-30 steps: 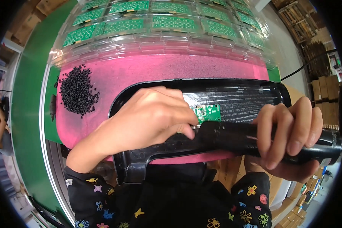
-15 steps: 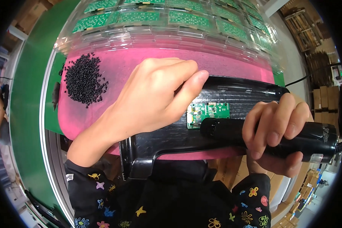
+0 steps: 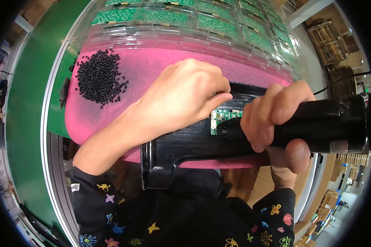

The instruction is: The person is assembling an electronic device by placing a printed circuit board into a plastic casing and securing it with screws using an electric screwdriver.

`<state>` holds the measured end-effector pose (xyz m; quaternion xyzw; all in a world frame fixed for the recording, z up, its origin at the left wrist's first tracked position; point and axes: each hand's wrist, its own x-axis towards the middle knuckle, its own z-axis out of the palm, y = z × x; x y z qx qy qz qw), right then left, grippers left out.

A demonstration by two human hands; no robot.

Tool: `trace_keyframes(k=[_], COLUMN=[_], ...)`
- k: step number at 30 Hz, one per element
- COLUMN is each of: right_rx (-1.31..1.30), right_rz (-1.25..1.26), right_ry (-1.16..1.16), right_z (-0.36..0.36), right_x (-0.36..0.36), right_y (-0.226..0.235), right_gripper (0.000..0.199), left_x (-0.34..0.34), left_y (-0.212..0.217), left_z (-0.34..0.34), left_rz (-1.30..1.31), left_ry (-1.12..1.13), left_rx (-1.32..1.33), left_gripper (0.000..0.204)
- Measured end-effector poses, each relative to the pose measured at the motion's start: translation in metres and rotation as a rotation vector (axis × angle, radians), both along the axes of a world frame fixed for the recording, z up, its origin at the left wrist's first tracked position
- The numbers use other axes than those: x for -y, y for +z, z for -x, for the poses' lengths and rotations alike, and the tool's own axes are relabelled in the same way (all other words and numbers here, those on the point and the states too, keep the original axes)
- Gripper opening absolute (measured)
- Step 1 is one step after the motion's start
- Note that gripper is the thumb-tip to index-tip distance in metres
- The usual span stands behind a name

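My right hand (image 3: 272,117) is wrapped around a black cylindrical electric screwdriver (image 3: 325,123). Its tip points left, over the lower left part of a green circuit board (image 3: 213,123); whether it touches is hard to tell. The board lies on a glossy black molded plastic panel (image 3: 189,150) and is partly covered by the screwdriver and my right fingers. Above the panel and left of the board is my left hand (image 3: 189,90), its fingers curled and thumb pressed against them. What they pinch, if anything, is hidden.
A pile of tiny black pieces, perhaps screws (image 3: 99,78), sits on the pink mat (image 3: 148,61) at left. Clear plastic trays (image 3: 160,33) of green boards span the far side. A dark slim object (image 3: 64,92) lies on the green table (image 3: 27,103). A cable (image 3: 342,80) runs at right.
The screwdriver's rear end has risen, and its tip has shifted toward the board's left edge. My right hand covers more of the board. The whole view has shifted slightly.
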<state>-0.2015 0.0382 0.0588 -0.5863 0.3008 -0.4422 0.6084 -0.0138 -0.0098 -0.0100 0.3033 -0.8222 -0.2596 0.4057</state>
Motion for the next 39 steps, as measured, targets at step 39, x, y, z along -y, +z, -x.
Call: trace_keyframes(k=[39], right_rx=[0.453], right_rz=[0.377], right_ry=[-0.199], right_z=[0.03], right_x=[0.008], right_y=[-0.014], right_gripper=[0.044], left_x=[0.0], left_y=[0.003], left_z=[0.008], left_rz=[-0.007], left_ry=[-0.226], left_rx=[0.227], left_gripper=[0.009])
